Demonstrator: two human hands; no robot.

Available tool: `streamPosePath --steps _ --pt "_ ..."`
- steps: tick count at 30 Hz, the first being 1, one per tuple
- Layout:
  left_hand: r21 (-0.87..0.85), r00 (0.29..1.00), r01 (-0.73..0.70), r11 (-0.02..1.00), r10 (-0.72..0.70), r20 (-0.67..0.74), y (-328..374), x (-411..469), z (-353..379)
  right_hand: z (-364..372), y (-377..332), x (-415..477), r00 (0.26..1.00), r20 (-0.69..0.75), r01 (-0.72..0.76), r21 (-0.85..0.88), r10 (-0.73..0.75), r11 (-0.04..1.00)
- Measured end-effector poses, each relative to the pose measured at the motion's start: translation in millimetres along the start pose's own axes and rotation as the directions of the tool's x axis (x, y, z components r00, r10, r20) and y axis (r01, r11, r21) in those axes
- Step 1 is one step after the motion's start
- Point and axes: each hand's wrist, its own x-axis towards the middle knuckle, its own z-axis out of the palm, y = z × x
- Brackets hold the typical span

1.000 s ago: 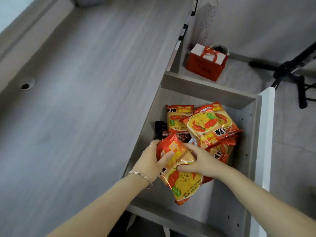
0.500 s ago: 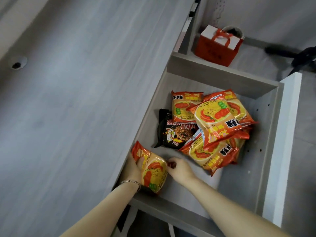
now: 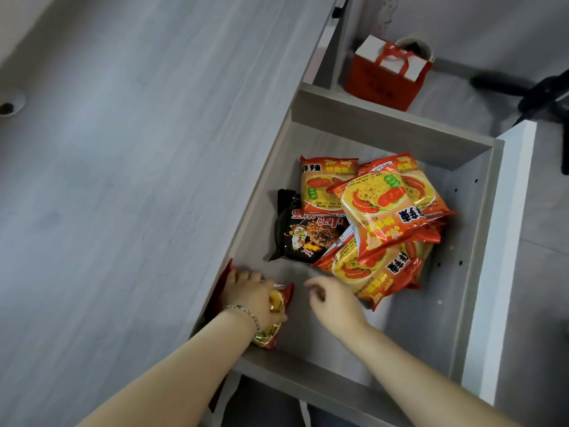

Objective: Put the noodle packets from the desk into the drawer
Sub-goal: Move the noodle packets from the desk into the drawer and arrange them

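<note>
Left hand [image 3: 251, 295] pressed flat on an orange-and-yellow foil noodle packet [image 3: 275, 318] in the near-left corner of the open grey wooden drawer [image 3: 391, 134]. Right hand [image 3: 334, 298] just beside it, fingers loosely curled, holding nothing. Just past the right hand: heap of matching orange packets [image 3: 381, 211], with one black noodle packet [image 3: 303, 235] beyond both hands.

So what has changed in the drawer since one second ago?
The orange packet went down from mid-air into the near left corner of the drawer. The right hand let go of it; the left hand still presses on it. The pile of packets stayed put.
</note>
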Motion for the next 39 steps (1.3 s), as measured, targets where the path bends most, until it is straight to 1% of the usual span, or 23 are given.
streamPosePath --steps 1,3,5,8,10,12,13,15,17,19,21,22,23,25,27,28,30,32,33,34,36,38,39 --pt "0.035 1.0 0.013 0.999 -0.013 0.013 1 1 0 -8 3 -4 0.988 -0.154 -0.004 -0.012 0.002 1.0" --pt "0.097 0.999 0.038 0.995 -0.04 0.022 4 2 0 -26 10 -10 0.909 -0.417 -0.018 -0.103 -0.026 0.994" --pt "0.137 0.997 0.058 0.989 -0.064 0.043 10 3 -2 -39 21 -10 0.84 -0.54 -0.111 -0.269 -0.055 0.957" --pt "0.171 0.992 0.085 0.982 -0.1 0.082 16 4 -5 -54 36 -1 0.837 -0.545 -0.199 -0.386 -0.049 0.901" --pt "0.1 0.992 0.101 0.99 -0.108 0.059 18 4 -8 -67 42 9 0.887 -0.461 -0.21 -0.431 -0.014 0.877" --pt "-0.146 0.992 0.114 0.983 -0.122 -0.043 19 3 -12 -79 45 19 0.945 -0.32 -0.217 -0.46 0.067 0.861" --pt "-0.311 0.985 0.094 0.946 -0.134 -0.108 19 2 -15 -83 44 22 0.958 -0.266 -0.22 -0.437 0.109 0.872" --pt "-0.587 0.966 -0.003 0.81 -0.149 -0.211 22 -2 -20 -87 42 22 0.967 -0.192 -0.23 -0.36 0.17 0.904" --pt "-0.769 0.966 -0.039 0.638 -0.172 -0.192 25 -5 -24 -86 37 16 0.976 -0.141 -0.2 -0.255 0.168 0.946" --pt "-0.923 0.98 0.033 0.383 -0.194 -0.046 28 -7 -27 -82 31 5 0.984 -0.087 -0.158 -0.003 0.158 0.987" --pt "-0.982 0.978 0.17 0.077 -0.136 0.158 28 -11 -32 -76 18 -7 0.983 -0.028 -0.163 0.31 0.181 0.937" --pt "-0.974 0.971 0.228 -0.004 -0.069 0.228 28 -16 -35 -71 12 -11 0.984 -0.002 -0.161 0.442 0.181 0.883" --pt "-0.968 0.968 0.251 -0.009 0.004 0.251 27 -20 -38 -65 6 -13 0.985 0.013 -0.152 0.553 0.174 0.819" --pt "-0.984 0.98 0.171 0.046 0.091 0.174 23 -27 -43 -53 -5 -14 0.987 0.03 -0.137 0.681 0.159 0.72" --pt "-0.99 0.996 0.034 0.138 0.077 0.045 15 -31 -52 -46 -16 -12 0.991 0.03 -0.11 0.725 0.129 0.68" --pt "-0.973 0.998 -0.02 0.23 0.06 -0.006 10 -33 -60 -45 -19 -12 0.992 0.001 -0.086 0.721 0.124 0.687" --pt "-0.853 0.995 -0.099 0.512 0.081 -0.067 -1 -36 -77 -47 -18 -9 0.98 -0.156 -0.001 0.621 0.124 0.784" --pt "-0.589 0.986 -0.155 0.793 0.161 -0.044 -6 -41 -96 -49 -12 -5 0.97 -0.242 0.105 0.485 0.018 0.868" --pt "-0.439 0.981 -0.175 0.881 0.196 0.001 -6 -44 -104 -48 -9 -4 0.979 -0.2 0.134 0.459 -0.045 0.878" --pt "-0.31 0.975 -0.185 0.933 0.213 0.06 -4 -45 -113 -47 -7 -2 0.989 -0.115 0.137 0.472 -0.093 0.871" --pt "-0.116 0.957 -0.184 0.976 0.205 0.204 -2 -40 -121 -35 -5 -1 0.992 0.052 0.063 0.573 -0.113 0.817" --pt "0.009 0.942 -0.167 0.986 0.157 0.295 3 -29 -118 -21 -4 -1 0.988 0.127 -0.015 0.641 -0.087 0.767" --pt "0.04 0.945 -0.14 0.989 0.122 0.304 6 -23 -112 -13 -3 0 0.985 0.158 -0.052 0.664 -0.072 0.746"
